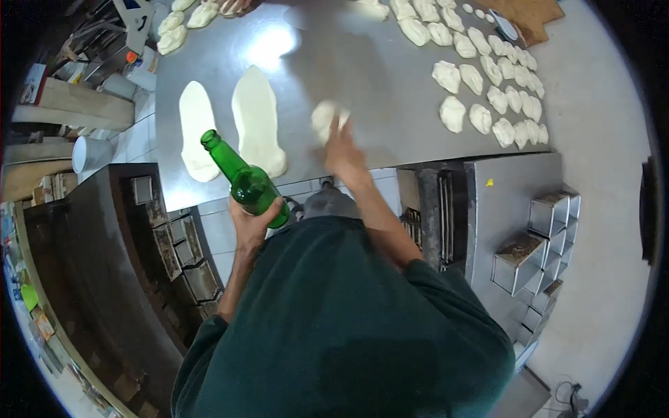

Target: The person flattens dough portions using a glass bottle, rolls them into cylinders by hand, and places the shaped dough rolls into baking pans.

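Observation:
My left hand [252, 221] is wrapped round the body of a green glass bottle [252, 187], its neck tilted up toward the far left. With my right hand [343, 153] I grip a small pale dough piece [325, 118] over the steel table; fingers and dough are both blurred by motion. Two long flattened dough strips lie on the table beyond the bottle: a narrower strip [196, 125] at the left and a wider strip [255, 118] beside it. The bottle partly overlaps the strips' near ends in the view.
Rows of dough pieces [451, 113] cover the steel table's [390, 90] right side. More dough pieces [171, 40] lie at the far left, near another person's hand [235, 5]. A cardboard sheet [533, 17] is at the far right corner. Metal tins [519, 254] stand at right.

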